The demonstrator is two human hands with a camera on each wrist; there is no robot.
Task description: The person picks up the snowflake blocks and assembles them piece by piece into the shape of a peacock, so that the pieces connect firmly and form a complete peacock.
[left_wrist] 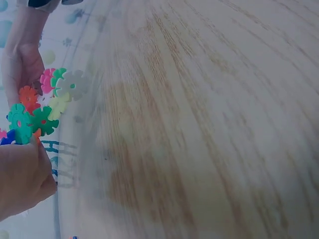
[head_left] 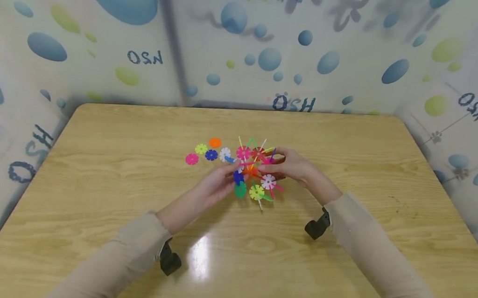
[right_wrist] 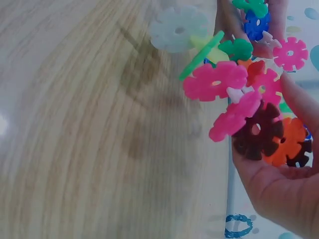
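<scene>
A many-coloured cluster of interlocked flower-shaped plastic discs point(head_left: 256, 192) is held between both hands above the wooden table. My left hand point(head_left: 215, 184) grips its left side, near blue and green discs. From the right, my right hand point(head_left: 290, 166) curls its fingers around the cluster. In the right wrist view, the thumb and fingers go round a brown disc point(right_wrist: 257, 130) and an orange disc point(right_wrist: 289, 143). Pink discs point(right_wrist: 215, 81) and a pale white disc point(right_wrist: 180, 29) stick out beyond them. The left wrist view shows green discs point(left_wrist: 44, 121) by the left fingertips.
Left of the cluster lie loose discs: pink point(head_left: 192, 159), yellow-green point(head_left: 201, 149), orange point(head_left: 215, 142) and blue point(head_left: 211, 154). The wooden table point(head_left: 139, 132) reaches back to a wall point(head_left: 235, 83) with blue and green spots.
</scene>
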